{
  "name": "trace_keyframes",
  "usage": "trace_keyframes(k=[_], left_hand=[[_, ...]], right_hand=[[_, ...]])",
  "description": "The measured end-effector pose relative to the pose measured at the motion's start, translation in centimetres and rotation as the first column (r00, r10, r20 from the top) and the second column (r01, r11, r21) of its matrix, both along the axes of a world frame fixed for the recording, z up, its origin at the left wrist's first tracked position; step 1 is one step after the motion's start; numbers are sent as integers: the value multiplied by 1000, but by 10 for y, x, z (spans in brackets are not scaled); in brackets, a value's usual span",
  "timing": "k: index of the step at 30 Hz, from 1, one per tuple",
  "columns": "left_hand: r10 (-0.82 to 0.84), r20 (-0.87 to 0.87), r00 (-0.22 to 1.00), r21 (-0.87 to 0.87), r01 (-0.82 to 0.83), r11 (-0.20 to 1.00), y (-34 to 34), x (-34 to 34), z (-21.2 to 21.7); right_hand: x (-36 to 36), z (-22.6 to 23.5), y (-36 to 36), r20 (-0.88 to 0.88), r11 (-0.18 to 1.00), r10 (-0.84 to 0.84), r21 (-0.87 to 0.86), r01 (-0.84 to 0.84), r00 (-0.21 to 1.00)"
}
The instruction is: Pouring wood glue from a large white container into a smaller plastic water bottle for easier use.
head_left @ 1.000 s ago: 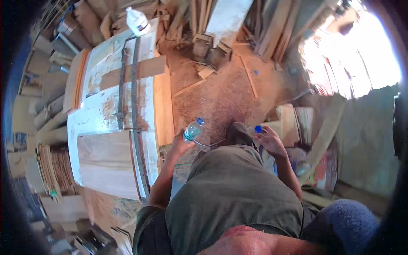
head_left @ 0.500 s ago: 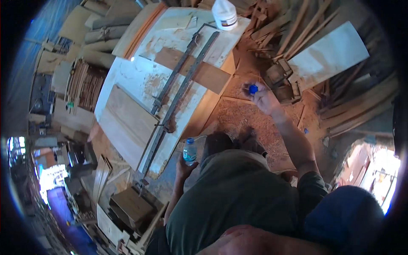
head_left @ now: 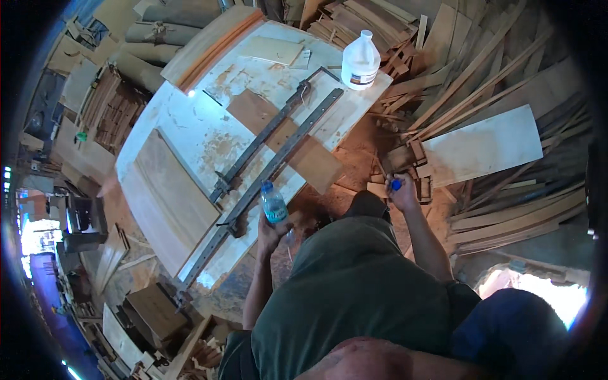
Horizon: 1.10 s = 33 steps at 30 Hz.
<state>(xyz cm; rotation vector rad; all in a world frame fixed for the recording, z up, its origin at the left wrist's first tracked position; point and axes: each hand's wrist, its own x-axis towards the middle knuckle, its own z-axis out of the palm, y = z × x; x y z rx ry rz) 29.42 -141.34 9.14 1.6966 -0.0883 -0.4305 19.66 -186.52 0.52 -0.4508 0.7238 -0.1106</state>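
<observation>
A clear plastic water bottle (head_left: 274,206) with a blue top and a teal label is in my left hand (head_left: 271,235). The fingers are wrapped round its lower part, and it stands nearly upright by the edge of the white work board (head_left: 183,117). My right hand (head_left: 405,195) is closed on a small round blue cap-like thing (head_left: 396,185), to the right of my body. Two long metal bar clamps (head_left: 282,158) lie across the board, just beyond the bottle.
A white jug (head_left: 361,60) stands on the board's far right corner. Thin wood panels (head_left: 168,190) lie on the board. Long wood strips (head_left: 484,69) and a pale sheet (head_left: 484,144) are piled at right. A brown box (head_left: 158,310) sits at lower left.
My left hand has raised the bottle up and slightly left, toward the board's edge. My right hand has come down and closer to my body with the blue thing. The view has shifted.
</observation>
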Motion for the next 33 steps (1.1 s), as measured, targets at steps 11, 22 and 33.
trace_keyframes(k=[11, 22, 33], left_hand=[[112, 25, 993, -132, -108, 985, -111, 68, 38], [469, -171, 866, 309, -405, 860, -147, 5, 79], [704, -96, 704, 170, -685, 708, -211, 37, 129]], right_hand=[[167, -25, -119, -88, 940, 23, -336, -51, 996], [317, -97, -111, -428, -221, 337, -902, -372, 838], [363, -84, -113, -345, -614, 586, -779, 125, 733]])
